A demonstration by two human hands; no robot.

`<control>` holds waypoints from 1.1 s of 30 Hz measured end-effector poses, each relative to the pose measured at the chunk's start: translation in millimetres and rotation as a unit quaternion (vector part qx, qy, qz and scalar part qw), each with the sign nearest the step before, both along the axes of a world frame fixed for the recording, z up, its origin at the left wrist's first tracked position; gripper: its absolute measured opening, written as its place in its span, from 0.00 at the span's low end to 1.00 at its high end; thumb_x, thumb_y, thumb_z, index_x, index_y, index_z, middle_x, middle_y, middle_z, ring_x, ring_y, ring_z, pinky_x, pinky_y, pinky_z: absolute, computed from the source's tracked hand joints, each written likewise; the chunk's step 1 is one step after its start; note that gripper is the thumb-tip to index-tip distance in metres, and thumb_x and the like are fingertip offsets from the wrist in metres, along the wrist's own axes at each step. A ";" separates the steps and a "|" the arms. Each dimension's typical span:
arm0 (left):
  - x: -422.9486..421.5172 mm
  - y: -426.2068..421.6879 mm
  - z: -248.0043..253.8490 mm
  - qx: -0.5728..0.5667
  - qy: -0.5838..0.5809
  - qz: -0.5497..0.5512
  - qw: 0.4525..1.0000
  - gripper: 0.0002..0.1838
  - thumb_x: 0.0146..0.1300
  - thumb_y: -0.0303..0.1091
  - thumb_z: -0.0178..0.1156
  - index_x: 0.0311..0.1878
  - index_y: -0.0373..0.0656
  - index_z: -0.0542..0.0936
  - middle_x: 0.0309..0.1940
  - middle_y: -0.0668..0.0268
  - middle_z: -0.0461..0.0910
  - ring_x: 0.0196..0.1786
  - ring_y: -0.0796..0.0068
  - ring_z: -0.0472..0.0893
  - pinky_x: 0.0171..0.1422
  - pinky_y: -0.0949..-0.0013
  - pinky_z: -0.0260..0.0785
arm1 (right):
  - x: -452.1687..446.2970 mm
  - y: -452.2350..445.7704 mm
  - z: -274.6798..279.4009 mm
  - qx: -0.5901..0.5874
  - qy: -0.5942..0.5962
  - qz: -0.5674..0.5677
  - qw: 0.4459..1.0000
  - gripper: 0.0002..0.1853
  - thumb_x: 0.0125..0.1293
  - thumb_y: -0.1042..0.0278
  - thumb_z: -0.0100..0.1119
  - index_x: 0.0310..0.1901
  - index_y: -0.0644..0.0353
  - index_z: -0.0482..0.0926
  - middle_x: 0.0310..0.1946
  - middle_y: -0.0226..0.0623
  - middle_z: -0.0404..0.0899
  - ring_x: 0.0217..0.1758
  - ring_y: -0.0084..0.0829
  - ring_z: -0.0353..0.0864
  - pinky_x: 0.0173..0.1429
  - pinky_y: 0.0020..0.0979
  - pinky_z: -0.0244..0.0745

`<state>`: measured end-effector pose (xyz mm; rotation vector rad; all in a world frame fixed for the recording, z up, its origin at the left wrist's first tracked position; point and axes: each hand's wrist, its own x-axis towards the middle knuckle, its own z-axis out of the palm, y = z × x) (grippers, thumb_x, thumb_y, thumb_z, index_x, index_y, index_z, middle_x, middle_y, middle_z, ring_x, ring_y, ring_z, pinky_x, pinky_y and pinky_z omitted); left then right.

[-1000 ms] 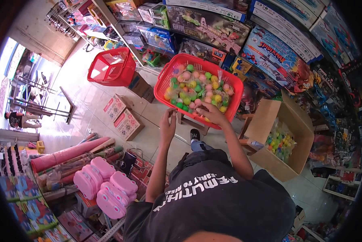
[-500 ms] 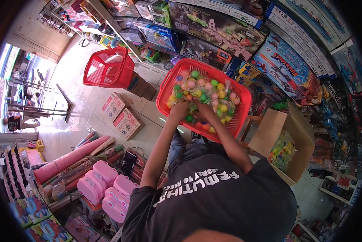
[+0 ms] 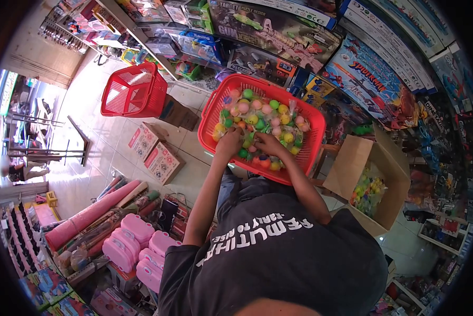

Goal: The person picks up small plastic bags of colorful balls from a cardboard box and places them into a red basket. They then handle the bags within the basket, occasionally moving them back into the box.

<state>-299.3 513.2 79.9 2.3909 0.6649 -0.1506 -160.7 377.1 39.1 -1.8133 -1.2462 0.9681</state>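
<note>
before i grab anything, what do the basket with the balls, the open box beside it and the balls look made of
Basket: red plastic, slightly glossy, judging by its molded rim and slotted walls.
Open box: brown cardboard, matte, with folding flaps.
Balls: probably smooth plastic or rubber in bright colors; the look doesn't settle which. Shiny, crinkled clear film suggests plastic bags around them.

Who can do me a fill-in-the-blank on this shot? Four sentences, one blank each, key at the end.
The left hand and right hand reach among small balls in a basket whose color is ____.
The open cardboard box stands to the person's ____.
The color of the lettering on the dark shirt is ____.
The color of the stacked cases at lower left is ____.

Missing words: red; right; white; pink.
</note>
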 end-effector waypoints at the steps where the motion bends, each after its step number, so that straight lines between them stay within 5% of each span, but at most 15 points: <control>1: 0.0 0.6 -2.5 0.000 -0.019 0.022 1.000 0.20 0.50 0.32 0.57 0.49 0.44 0.69 0.45 0.51 0.70 0.47 0.50 0.75 0.49 0.55 0.69 | 0.9 -1.2 3.1 0.000 0.000 -0.004 1.000 0.12 0.55 0.65 0.57 0.38 0.62 0.72 0.27 0.41 0.76 0.31 0.34 0.77 0.36 0.33 0.70; 6: 0.9 -3.7 2.9 0.031 -0.059 0.045 0.997 0.25 0.48 0.29 0.60 0.52 0.48 0.66 0.45 0.51 0.70 0.49 0.48 0.73 0.50 0.54 0.68 | 4.9 -6.6 19.5 0.040 0.233 -0.080 0.968 0.06 0.60 0.69 0.53 0.32 0.64 0.72 0.26 0.30 0.75 0.31 0.15 0.72 0.34 0.21 0.67; 15: 0.7 -10.7 27.3 0.046 -0.147 -0.041 0.987 0.32 0.48 0.38 0.63 0.58 0.50 0.65 0.49 0.55 0.67 0.54 0.52 0.68 0.55 0.55 0.64 | 8.0 -4.3 72.9 0.102 0.225 -0.047 0.968 0.09 0.59 0.67 0.57 0.24 0.61 0.71 0.21 0.21 0.68 0.26 0.13 0.63 0.31 0.19 0.59; 24: 0.1 -9.5 26.3 0.065 -0.207 -0.134 0.967 0.22 0.55 0.42 0.57 0.52 0.44 0.72 0.50 0.54 0.70 0.53 0.54 0.70 0.54 0.58 0.65 | 5.4 11.2 84.8 0.115 0.224 0.077 0.965 0.11 0.61 0.67 0.55 0.24 0.60 0.68 0.25 0.25 0.70 0.31 0.15 0.69 0.36 0.21 0.65; 27: 0.0 -9.7 32.5 -0.006 -0.154 -0.085 0.984 0.17 0.58 0.39 0.54 0.46 0.38 0.74 0.42 0.51 0.74 0.47 0.51 0.74 0.49 0.57 0.67 | 3.2 19.3 87.3 0.201 0.281 0.021 0.938 0.07 0.62 0.68 0.54 0.31 0.61 0.70 0.33 0.28 0.73 0.37 0.19 0.73 0.42 0.23 0.69; 29: -0.3 -10.4 37.1 -0.032 -0.196 0.042 0.979 0.13 0.61 0.37 0.53 0.40 0.34 0.73 0.31 0.49 0.74 0.37 0.52 0.77 0.40 0.57 0.67 | 1.3 20.6 90.4 0.202 0.303 -0.033 0.931 0.07 0.61 0.68 0.55 0.36 0.62 0.70 0.35 0.30 0.73 0.40 0.21 0.74 0.45 0.23 0.70; 32: -7.1 4.7 16.7 -0.007 -0.274 0.121 0.954 0.11 0.62 0.35 0.51 0.37 0.34 0.73 0.27 0.49 0.73 0.33 0.55 0.77 0.37 0.59 0.66 | 3.9 19.1 79.9 0.182 0.336 -0.098 0.919 0.11 0.62 0.67 0.55 0.43 0.62 0.70 0.40 0.33 0.73 0.44 0.24 0.75 0.47 0.25 0.70; 33: -9.6 5.8 30.1 -0.038 -0.220 0.147 0.964 0.11 0.63 0.33 0.50 0.40 0.33 0.73 0.29 0.50 0.75 0.33 0.61 0.77 0.38 0.64 0.66 | 6.8 19.0 71.1 0.165 0.347 -0.106 0.917 0.13 0.62 0.67 0.55 0.45 0.62 0.69 0.41 0.34 0.74 0.45 0.25 0.75 0.47 0.26 0.70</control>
